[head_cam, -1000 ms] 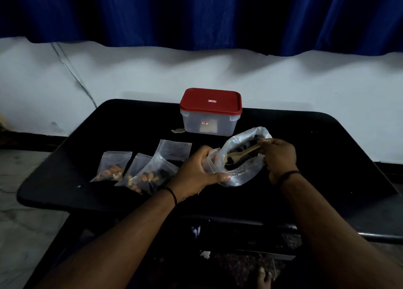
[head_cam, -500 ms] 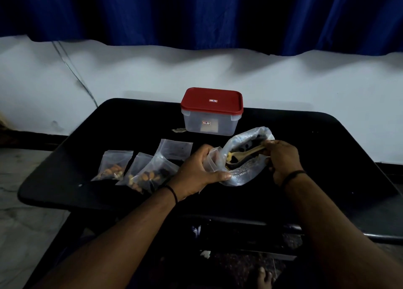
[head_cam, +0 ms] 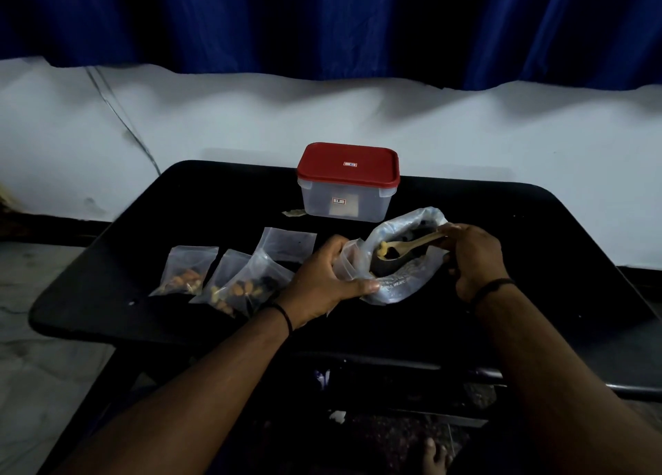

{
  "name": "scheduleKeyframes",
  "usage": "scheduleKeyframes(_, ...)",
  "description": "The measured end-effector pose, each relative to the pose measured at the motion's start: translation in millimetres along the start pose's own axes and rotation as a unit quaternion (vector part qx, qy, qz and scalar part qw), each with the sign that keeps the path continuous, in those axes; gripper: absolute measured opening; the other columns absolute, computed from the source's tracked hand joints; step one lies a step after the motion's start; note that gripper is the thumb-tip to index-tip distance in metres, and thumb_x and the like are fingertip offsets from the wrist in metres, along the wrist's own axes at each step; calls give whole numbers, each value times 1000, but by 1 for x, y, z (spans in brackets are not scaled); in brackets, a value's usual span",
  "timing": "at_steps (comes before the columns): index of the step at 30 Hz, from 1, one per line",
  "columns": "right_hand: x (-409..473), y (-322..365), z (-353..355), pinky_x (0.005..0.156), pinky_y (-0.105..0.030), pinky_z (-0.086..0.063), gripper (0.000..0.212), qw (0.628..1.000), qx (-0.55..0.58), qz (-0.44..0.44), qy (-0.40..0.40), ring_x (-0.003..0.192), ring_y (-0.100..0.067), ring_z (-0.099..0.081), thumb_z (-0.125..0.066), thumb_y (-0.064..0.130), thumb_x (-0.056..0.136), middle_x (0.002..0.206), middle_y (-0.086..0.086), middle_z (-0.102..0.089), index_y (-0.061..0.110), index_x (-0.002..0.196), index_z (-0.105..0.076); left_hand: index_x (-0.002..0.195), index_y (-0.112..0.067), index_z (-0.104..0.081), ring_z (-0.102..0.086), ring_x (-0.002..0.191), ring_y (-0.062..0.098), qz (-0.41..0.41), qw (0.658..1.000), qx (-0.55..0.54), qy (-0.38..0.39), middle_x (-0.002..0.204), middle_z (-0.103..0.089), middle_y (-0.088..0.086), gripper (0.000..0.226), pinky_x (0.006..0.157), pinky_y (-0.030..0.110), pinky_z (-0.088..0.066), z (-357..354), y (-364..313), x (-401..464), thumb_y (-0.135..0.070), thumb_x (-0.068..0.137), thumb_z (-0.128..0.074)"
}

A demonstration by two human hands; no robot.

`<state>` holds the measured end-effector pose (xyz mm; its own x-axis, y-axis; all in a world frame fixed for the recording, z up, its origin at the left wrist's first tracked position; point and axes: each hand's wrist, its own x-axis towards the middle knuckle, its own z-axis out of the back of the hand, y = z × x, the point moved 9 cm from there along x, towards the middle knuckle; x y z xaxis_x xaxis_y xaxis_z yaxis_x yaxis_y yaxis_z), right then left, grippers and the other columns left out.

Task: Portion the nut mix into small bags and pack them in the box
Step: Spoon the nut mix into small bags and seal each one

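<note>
A large clear bag of nut mix (head_cam: 404, 281) lies open on the black table (head_cam: 537, 259). My right hand (head_cam: 473, 256) grips a wooden spoon (head_cam: 412, 246) whose bowl, carrying a pale nut, sits in the big bag's mouth. My left hand (head_cam: 322, 281) holds a small clear bag (head_cam: 349, 259) upright against the big bag's left side. Three filled small bags (head_cam: 186, 274) (head_cam: 229, 284) (head_cam: 261, 281) lie to the left, with an empty small bag (head_cam: 290, 241) behind them. The clear box with a red lid (head_cam: 347, 184) stands closed at the back.
A scrap of paper (head_cam: 293, 213) lies by the box's left corner. The table's front edge runs just below my wrists, with a metal bar (head_cam: 537, 378) under it. A white wall and blue curtain rise behind. A bare foot (head_cam: 435, 456) shows on the floor.
My right hand has lifted the spoon slightly within the big bag's mouth, and a pale nut now shows in its bowl. My left hand stays on the small bag.
</note>
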<state>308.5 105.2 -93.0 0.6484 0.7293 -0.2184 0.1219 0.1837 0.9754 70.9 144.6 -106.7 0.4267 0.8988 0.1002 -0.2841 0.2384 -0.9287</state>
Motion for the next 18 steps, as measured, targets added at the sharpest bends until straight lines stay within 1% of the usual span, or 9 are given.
scheduleKeyframes(2,-6,8,-1,36,-16,-28,16,1000,25,5,-2,45,-13,-40,-55,12,93,68,-5,-56,7,101,-68,118,-29,-54,-61,107,-1,-3,1000,0,-7,115,-65,-13,59,92,28,-52,1,1,0,-38,69,-87)
scheduleKeyframes(4,-16,19,-4,36,-15,-28,13,998,52,26,6,43,-10,-40,-54,12,95,67,-3,-55,11,95,-67,120,-32,-53,-59,109,-4,-7,1000,-5,-11,118,-64,-15,64,92,26,-51,1,1,0,-45,67,-87)
scheduleKeyframes(6,-27,32,-11,38,-17,-28,15,996,69,57,26,43,-8,-42,-54,13,95,67,-2,-56,15,87,-66,125,-29,-53,-57,112,-5,-15,1000,-3,-13,122,-63,-15,68,93,26,-51,1,1,1,-46,68,-86)
scheduleKeyframes(9,-41,47,-22,40,-16,-34,17,989,67,116,56,51,-11,-50,-54,12,96,71,-4,-61,15,85,-66,121,-25,-55,-62,109,0,-13,1000,-9,-19,118,-66,-12,69,90,30,-54,2,2,2,-53,64,-83)
scheduleKeyframes(10,-46,53,-25,41,-17,-37,16,985,58,148,66,54,-12,-52,-56,11,96,72,-5,-63,14,85,-67,118,-24,-56,-64,106,2,-12,1000,-15,-21,115,-68,-10,66,89,30,-54,2,3,2,-51,65,-83)
scheduleKeyframes(12,-58,69,-34,46,-18,-42,12,965,8,245,91,55,-8,-55,-59,12,96,71,-2,-65,11,87,-68,115,-22,-58,-65,103,2,-10,999,-20,-29,110,-70,-10,58,85,27,-53,3,4,3,-42,69,-86)
scheduleKeyframes(14,-75,81,-46,57,-24,-51,10,929,-53,338,138,64,-6,-63,-61,13,96,75,3,-69,11,90,-69,115,-23,-58,-65,102,0,-8,999,-20,-36,110,-70,-11,55,85,27,-53,4,4,4,-37,71,-87)
scheduleKeyframes(16,-89,86,-57,70,-31,-56,9,894,-95,393,191,79,-10,-70,-62,15,96,84,3,-73,13,95,-71,119,-25,-57,-64,103,-1,-7,999,-18,-40,112,-69,-12,58,87,28,-53,5,5,5,-38,71,-86)
scheduleKeyframes(18,-98,88,-63,75,-34,-56,10,869,-118,424,224,88,-14,-71,-63,16,96,91,4,-74,17,99,-72,121,-25,-57,-62,104,-1,-8,999,-17,-46,113,-68,-13,58,89,28,-53,6,4,5,-36,71,-86)
